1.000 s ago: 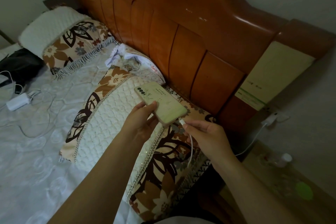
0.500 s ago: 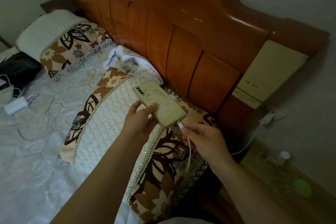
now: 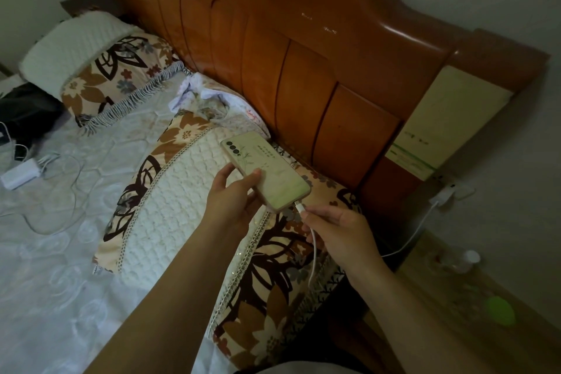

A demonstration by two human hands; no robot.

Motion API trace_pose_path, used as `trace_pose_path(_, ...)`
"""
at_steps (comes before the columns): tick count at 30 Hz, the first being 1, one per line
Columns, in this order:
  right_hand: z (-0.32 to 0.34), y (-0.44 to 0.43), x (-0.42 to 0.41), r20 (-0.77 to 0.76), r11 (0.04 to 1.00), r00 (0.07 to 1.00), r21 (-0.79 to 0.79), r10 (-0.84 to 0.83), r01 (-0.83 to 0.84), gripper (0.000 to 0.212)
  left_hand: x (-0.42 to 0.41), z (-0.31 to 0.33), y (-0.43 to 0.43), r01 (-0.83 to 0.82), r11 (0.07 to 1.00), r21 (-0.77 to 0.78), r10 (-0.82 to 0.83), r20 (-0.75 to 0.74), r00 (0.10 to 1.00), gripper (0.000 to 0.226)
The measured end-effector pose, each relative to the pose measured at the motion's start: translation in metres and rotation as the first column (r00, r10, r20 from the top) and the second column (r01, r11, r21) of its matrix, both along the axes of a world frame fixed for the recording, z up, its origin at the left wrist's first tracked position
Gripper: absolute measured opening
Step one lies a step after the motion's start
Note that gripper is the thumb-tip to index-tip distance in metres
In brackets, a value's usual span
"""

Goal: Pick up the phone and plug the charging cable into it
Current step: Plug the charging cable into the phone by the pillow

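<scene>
A phone (image 3: 267,170) in a pale green case is held back side up above a floral pillow, its camera end pointing away from me. My left hand (image 3: 233,200) grips it from the left, thumb on the case. My right hand (image 3: 340,228) pinches the white charging cable (image 3: 313,247) just behind its plug. The plug tip sits at the phone's near bottom edge; I cannot tell how far in it is. The cable hangs down from my right hand and runs to a wall charger (image 3: 443,196) at the right.
A quilted floral pillow (image 3: 170,222) lies under the hands, a second pillow (image 3: 91,64) farther left. The wooden headboard (image 3: 303,48) rises right behind. A white adapter with loose cords (image 3: 21,174) lies on the sheet at left. Bottles (image 3: 469,259) stand on the floor at right.
The phone and both hands have stayed close together over the pillow; the plug in my right hand has stayed at the phone's bottom edge. The view has shifted slightly.
</scene>
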State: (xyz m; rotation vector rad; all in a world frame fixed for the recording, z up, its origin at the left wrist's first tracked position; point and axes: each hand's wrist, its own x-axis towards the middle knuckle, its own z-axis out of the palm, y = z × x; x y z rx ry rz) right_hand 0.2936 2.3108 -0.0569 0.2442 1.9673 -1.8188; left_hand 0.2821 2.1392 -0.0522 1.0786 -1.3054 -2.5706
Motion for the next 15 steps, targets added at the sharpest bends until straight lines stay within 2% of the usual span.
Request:
trace_pose_path(10,0.0035,-0.0027,-0.0003,0.009,0.999,1.0,0.037,0.026,-0.026,0.006,0.0016,0.0053,-0.0011,0.028,0.99,-0.136,-0.037,-0.066,0.997,0.049)
trace_pose_path(15,0.0043,-0.0058,0.0009,-0.015,0.999,1.0,0.025,0.027,-0.026,0.006,0.0023,0.006,-0.0052,0.029,0.987,-0.157,-0.045,-0.102,0.994,0.048)
